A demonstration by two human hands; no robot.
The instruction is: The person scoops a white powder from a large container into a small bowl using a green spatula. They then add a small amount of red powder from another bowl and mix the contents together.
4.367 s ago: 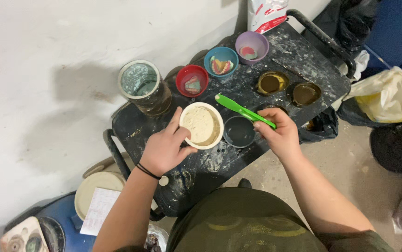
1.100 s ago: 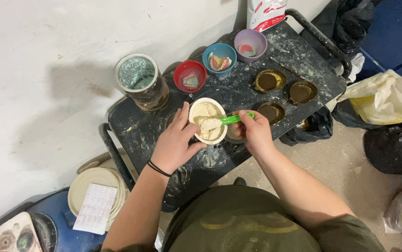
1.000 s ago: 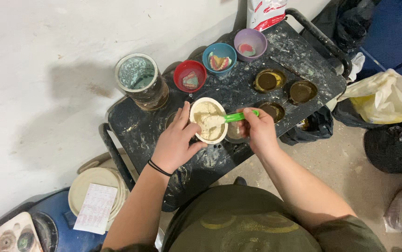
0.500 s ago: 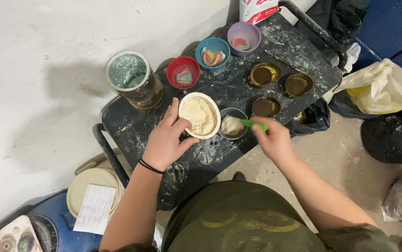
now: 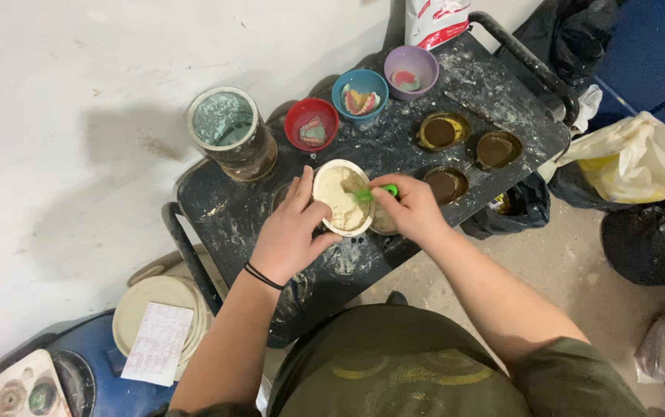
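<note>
Head view: left hand [image 5: 290, 235] cups white bowl [image 5: 341, 198]; right hand [image 5: 411, 210] pinches green spatula [image 5: 375, 193] inside.

Surface: dark, paint-spattered cart top [image 5: 495, 85]
Far edge: purple bowl [image 5: 411, 71], blue bowl [image 5: 359, 94], red bowl [image 5: 312, 124]
Far left: crusted jar [image 5: 232, 133]
Right: three brown-filled moulds [image 5: 441, 131]
Near: white bowl [image 5: 340, 197]

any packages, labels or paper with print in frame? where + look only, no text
Bag: far edge of the dark cart, top centre; upright, white with red print, cut off by the frame.
Paper slip: lower left, lying on a round cream lid; white rectangle with small dark print.
Plastic bag: right of the cart; crumpled, white and yellow, unprinted.
</note>
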